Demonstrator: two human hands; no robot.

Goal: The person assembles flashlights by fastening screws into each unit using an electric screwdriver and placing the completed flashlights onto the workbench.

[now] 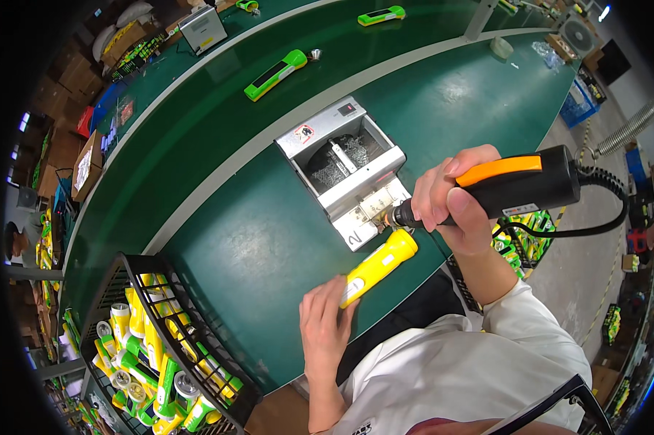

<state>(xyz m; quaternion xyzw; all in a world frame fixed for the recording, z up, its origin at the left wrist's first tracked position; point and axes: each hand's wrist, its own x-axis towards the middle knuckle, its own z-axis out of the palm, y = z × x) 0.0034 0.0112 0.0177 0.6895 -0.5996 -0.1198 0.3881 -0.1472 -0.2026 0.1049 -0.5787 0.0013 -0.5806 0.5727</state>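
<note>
So, a yellow plastic flashlight with a wide round head (377, 270) is being held at the near edge of the green tabletop (232, 246), head aimed far right. Its near-left end is gripped by the left hand (327, 326), with the fingers and thumb pinched around it. Whether it's resting on the surface or lifted a bit can't be told.

In the right hand (463, 199), a black power screwdriver with an orange lever (519, 181) is held, fingers wrapped tight around its front part. It's tilted so the tip points left, just beside the flashlight's head and the front of a grey metal screw feeder box (363, 177). Actual contact at the tip can't be made out, too small. The black coiled cable (622, 206) is looped off to the right.

Loose silvery screws (330, 174) are piled inside the feeder, which is set just past the flashlight. At near left, a black plastic grid crate (248, 399) is packed with yellow, green and white flashlights (153, 355). On the far side, 2 green-and-yellow flashlights (276, 75) are laid well apart on a sunken green belt (196, 145).
</note>
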